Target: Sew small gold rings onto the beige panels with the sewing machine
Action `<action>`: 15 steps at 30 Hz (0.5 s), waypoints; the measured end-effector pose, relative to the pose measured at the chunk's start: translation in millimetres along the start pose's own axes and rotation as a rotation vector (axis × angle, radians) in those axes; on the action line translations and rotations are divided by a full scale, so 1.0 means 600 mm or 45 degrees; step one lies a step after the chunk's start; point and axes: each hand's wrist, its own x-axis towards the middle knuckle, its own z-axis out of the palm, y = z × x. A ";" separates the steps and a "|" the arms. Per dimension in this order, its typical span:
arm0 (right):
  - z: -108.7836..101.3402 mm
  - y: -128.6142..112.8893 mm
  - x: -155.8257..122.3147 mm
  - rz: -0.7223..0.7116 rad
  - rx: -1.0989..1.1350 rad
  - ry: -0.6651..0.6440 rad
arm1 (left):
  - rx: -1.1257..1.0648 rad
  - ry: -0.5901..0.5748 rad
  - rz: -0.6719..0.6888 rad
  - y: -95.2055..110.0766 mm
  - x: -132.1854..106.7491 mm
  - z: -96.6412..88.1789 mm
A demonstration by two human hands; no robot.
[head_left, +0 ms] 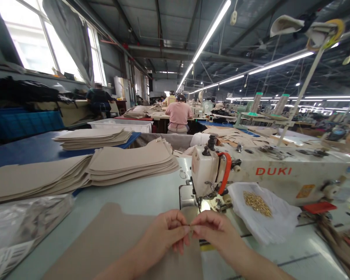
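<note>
My left hand [170,231] and my right hand [214,231] meet fingertip to fingertip in front of the sewing machine [245,171]. Both are closed in a pinch on a small gold-coloured metal piece [191,228], mostly hidden by the fingers, so its exact kind is unclear. Beneath them a large beige fabric panel [113,241] lies flat, its right edge close to the machine's needle area. To the right of my hands, a white plastic bag [272,227] is spread open against the machine with a heap of small gold metal pieces [257,203] on it.
Stacks of cut beige panels [131,161] cover the left side of the table [160,190]. A clear plastic package [20,233] sits at the near left. Behind the machine stands a thread stand pole [301,89]. Farther off, a person in pink [179,112] sits facing away.
</note>
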 end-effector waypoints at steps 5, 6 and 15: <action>0.014 0.004 0.014 0.128 0.100 0.034 | -0.226 0.122 -0.117 0.011 -0.008 -0.001; 0.015 0.005 0.015 0.137 0.136 0.049 | -0.281 0.138 -0.155 0.013 -0.009 -0.002; 0.025 0.021 0.020 0.116 0.315 0.106 | -0.151 0.071 -0.205 -0.011 0.020 -0.014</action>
